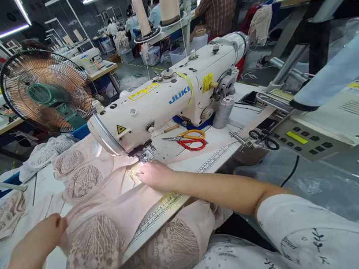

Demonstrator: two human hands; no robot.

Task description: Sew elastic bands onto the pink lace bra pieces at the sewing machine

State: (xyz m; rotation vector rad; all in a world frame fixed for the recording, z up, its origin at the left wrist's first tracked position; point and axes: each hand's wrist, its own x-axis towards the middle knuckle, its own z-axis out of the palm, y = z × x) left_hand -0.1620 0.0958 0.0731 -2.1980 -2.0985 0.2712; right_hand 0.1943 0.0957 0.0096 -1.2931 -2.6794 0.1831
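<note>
A pale pink lace bra (pixel 96 239) is spread over the bed of a white sewing machine (pixel 167 96) and hangs over the table's front edge. My left hand (pixel 50 228) is closed on its fabric at the left, thumb and fingers pinched together. Right beside the presser foot (pixel 145 155), my right hand (pixel 157 176) has its fingers curled together on the cloth, under the machine's light. Its fingertips are partly hidden. Another lace cup (pixel 177 241) hangs above my lap, and further cups (pixel 82 179) lie behind the cloth between my hands.
Scissors with orange and red handles (pixel 190 139) and a grey thread spool (pixel 223 112) lie behind my right forearm. A tape measure (pixel 157 211) runs along the table edge. A fan (pixel 46 93) stands at back left, a control box (pixel 327 118) at right. Other people work behind.
</note>
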